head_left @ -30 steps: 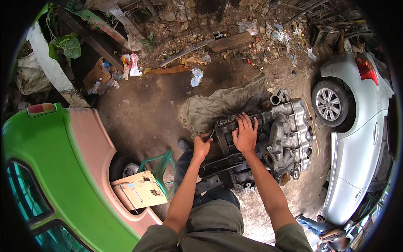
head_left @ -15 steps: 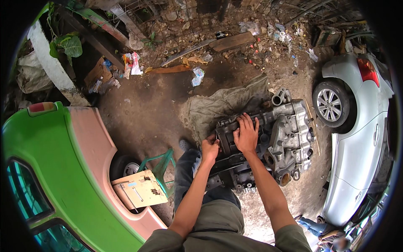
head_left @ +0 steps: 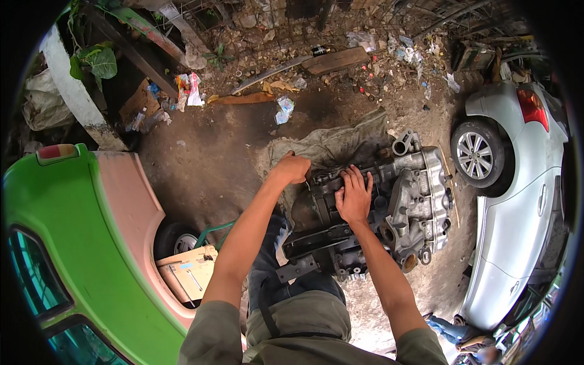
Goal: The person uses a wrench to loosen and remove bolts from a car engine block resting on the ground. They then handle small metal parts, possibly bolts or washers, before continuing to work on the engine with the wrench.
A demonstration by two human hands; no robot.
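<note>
Resting flat on the engine (head_left: 392,210) with the right hand (head_left: 354,196), fingers stretched out and a little apart. Reaching with the left hand (head_left: 293,168) to the far left corner of the engine, knuckles bent and fingers curled downward; too hidden and small to tell whether clamped on anything there. Placed just right of the middle of the scene, with bright silver metal to the right and darker, grimy metal to the left. Overlapping in view a crumpled gray cloth (head_left: 331,141) spread over the ground (head_left: 201,137) at the far side. Set between a green car (head_left: 103,243) with a pinkish rear panel at left and a silver car (head_left: 517,207) at right, well apart from both. Also to be seen at near left, beside the green car's wheel (head_left: 181,242): a piece of cardboard (head_left: 173,280) with a wrench (head_left: 194,280) lying on it. Strewn with litter (head_left: 285,109) and a wooden plank (head_left: 334,61) toward the far side. Showing another person (head_left: 468,342) at near right, beside the silver car.
</note>
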